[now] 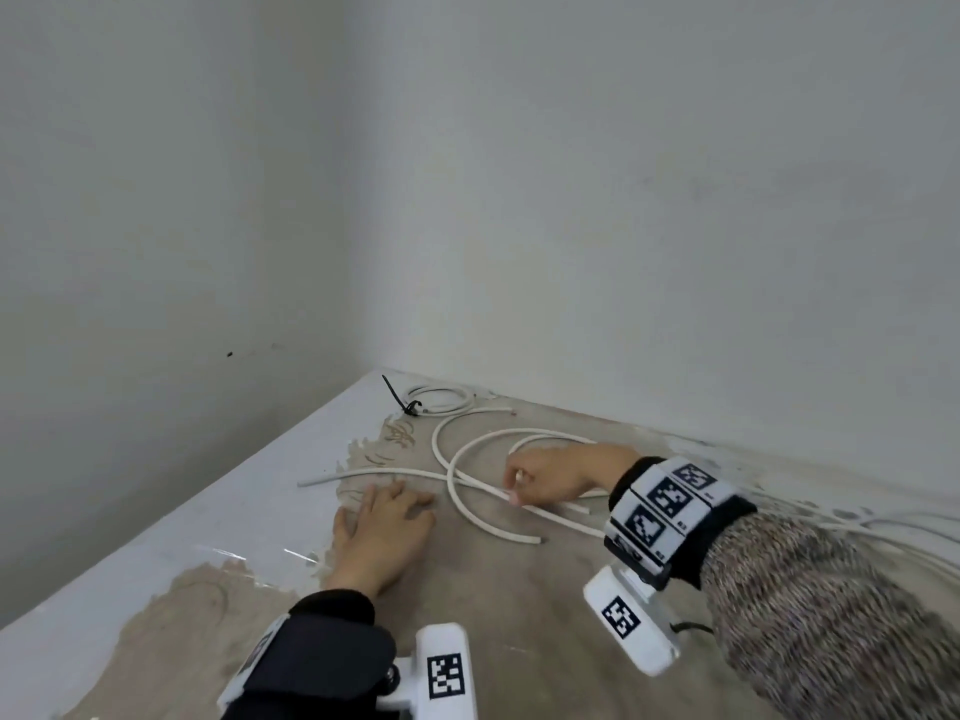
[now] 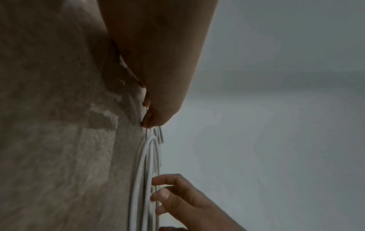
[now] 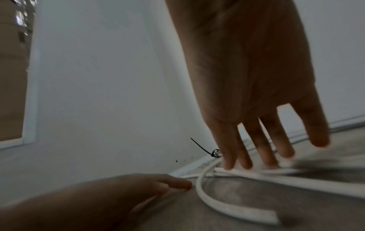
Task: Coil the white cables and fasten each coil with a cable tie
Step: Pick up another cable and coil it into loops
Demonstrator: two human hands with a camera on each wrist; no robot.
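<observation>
Several loose white cables point(image 1: 457, 491) lie looped and crossing on the worn tabletop point(image 1: 493, 615). My right hand point(image 1: 545, 478) reaches over them, its fingertips point(image 3: 229, 165) set down on one strand with the fingers extended. One cut cable end point(image 3: 272, 217) lies free near the front. My left hand point(image 1: 384, 522) rests flat on the table just left of the loops, fingers straight, holding nothing. In the back corner sits a small finished coil point(image 1: 447, 397) bound by a black cable tie point(image 1: 402, 402), also seen in the right wrist view as the tie point(image 3: 205, 150).
Two grey walls meet at the corner behind the coil point(image 1: 374, 304). More white cable strands point(image 1: 909, 532) run off along the right side of the table. The white coating point(image 1: 234, 511) is peeled away over the brown middle of the tabletop.
</observation>
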